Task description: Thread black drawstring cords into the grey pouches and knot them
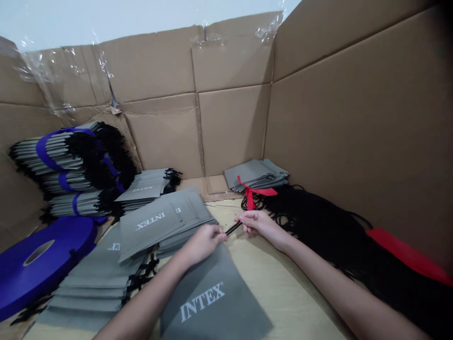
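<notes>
Pinches a doubled black cord [233, 228] with the fingertips of the right hand [260, 226], toward two o'clock; holds the other end, closed tight, in the left hand [205, 241], right over the top corner of a grey INTEX bag [208, 307] lying flat at six. Cannot tell the grip on the fabric there.

Risks losing a cord end with too light a pinch, or dragging the bag askew with too hard a tug. Could snag the black cord bundle [307, 217] at three, or bump the printed bag stack [148, 224] at nine with a wide left swing.

Meets the right cardboard wall [336, 108] at two, strapped bundles [67, 163] at ten, a purple strap roll [71, 241] just below nine. Finds room over the pale tabletop [283, 288] between four and five.
</notes>
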Motion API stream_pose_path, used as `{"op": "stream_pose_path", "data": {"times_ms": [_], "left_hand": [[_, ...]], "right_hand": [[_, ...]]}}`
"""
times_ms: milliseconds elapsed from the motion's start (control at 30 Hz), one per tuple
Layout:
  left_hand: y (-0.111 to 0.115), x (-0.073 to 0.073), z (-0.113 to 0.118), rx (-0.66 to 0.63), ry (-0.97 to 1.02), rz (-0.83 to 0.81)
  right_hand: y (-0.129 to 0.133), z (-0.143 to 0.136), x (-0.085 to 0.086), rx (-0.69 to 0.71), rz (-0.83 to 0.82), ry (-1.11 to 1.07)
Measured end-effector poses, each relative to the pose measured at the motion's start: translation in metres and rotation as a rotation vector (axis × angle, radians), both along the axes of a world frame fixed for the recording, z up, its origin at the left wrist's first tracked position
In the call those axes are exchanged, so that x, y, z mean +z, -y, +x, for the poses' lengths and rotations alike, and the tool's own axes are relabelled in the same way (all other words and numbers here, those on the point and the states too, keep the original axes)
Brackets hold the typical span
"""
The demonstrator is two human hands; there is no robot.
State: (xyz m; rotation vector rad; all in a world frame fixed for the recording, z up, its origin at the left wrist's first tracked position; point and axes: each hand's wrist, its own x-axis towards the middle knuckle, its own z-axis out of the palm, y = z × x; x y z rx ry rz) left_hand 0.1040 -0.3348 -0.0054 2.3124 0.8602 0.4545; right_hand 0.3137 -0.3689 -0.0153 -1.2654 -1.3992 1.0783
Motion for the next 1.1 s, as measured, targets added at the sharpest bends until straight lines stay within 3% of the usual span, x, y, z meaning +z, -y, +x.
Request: {"op": "stream_pose_path", "data": {"times_ms": [167,467,933,1033,1100], "left_hand": [[-0.006,-0.002,-0.005,-0.02,-0.02,-0.061],[0.006,-0.009,-0.001,0.012,-0.023,-0.006],[0.001,-0.013,0.003,0.029,0.059,-0.003],[0.002,-0.011,0.003,-0.023,0.129,-0.074],[0.004,-0.007,0.002,-0.07,0.241,-0.222]], "right_hand": [[0.0,-0.001,-0.001,0.06,-0.062,-0.035],[-0.007,-0.001,-0.014,-0.056,-0.079,-0.058],[-0.004,-0.008,-0.013,-0.204,-0.016,-0.117],[-0.005,-0.008,-0.012,-0.192,-0.024,-0.112],[-0.005,-0.008,-0.01,-0.176,-0.029,-0.098]]}}
